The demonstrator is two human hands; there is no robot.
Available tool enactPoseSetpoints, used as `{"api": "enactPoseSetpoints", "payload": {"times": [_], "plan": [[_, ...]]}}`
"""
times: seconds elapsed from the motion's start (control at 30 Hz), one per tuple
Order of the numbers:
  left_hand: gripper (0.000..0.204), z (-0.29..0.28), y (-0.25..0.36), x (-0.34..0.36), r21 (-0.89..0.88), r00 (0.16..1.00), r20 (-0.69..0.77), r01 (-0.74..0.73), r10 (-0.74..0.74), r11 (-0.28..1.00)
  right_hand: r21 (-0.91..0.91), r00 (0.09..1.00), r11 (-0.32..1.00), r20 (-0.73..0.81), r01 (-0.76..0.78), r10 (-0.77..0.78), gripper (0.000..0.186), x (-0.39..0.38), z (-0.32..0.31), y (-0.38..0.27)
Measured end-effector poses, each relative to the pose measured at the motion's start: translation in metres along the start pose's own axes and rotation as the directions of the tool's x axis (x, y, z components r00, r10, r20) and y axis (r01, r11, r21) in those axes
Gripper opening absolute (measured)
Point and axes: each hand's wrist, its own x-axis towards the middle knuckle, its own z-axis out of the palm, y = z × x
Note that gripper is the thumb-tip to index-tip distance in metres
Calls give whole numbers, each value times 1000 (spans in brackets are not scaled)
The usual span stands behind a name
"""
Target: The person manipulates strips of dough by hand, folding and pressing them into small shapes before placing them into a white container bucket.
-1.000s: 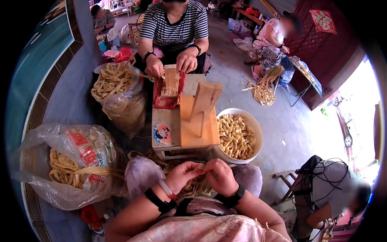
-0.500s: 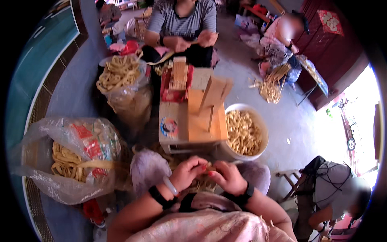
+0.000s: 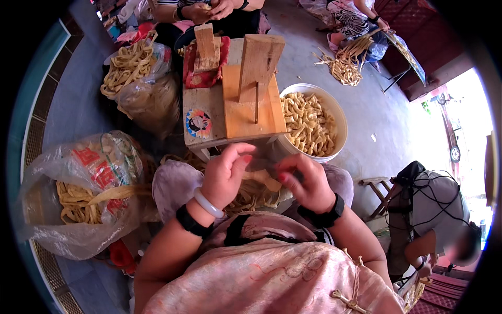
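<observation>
Strips (image 3: 256, 200) of tan, ribbon-like material lie in a loose heap between the person's knees (image 3: 175, 191), below both hands; whether lap or floor bears them is hidden. One broader strip end (image 3: 265, 180) shows in the gap between the hands, close to the right one. The left hand (image 3: 225, 172) stands palm inward with its fingers bent and the thumb tip a little apart from them, so its grip looks released. The right hand (image 3: 304, 180) curls its fingers near that strip end (some of the fingertips are blurred), and I cannot tell whether it pinches anything. The left wrist wears a white bangle (image 3: 207, 203) and a black band (image 3: 192, 222), the right a black watch-like band (image 3: 330, 211).

Beyond the hands, a low table (image 3: 201, 99) carries a flat wooden base (image 3: 235, 116) with an upright board (image 3: 260, 68), and a wooden block (image 3: 205, 48) resting on a red cloth (image 3: 197, 80). Just right of the table, a white bucket (image 3: 342, 137) holds many small knotted tan pieces (image 3: 308, 123). At the left, a clear plastic bag (image 3: 44, 230) holds more tan ribbons (image 3: 78, 201), one of them stretching out toward the knees
</observation>
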Motion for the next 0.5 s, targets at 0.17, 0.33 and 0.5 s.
{"api": "enactPoseSetpoints", "payload": {"times": [0.17, 0.33, 0.5], "plan": [[25, 0, 12, 8, 50, 997, 30, -75, 74, 996, -113, 955, 966, 212, 234, -207, 20, 27, 13, -20], [15, -20, -6, 26, 120, 1000, -24, -12, 15, 993, -196, 948, 937, 198, 288, -250, 15, 36, 1, -5], [21, -32, -31, 36, -124, 895, 332, 356, -299, 926, -219, 989, 965, 36, 147, -143, 14, 42, 3, 23]]}}
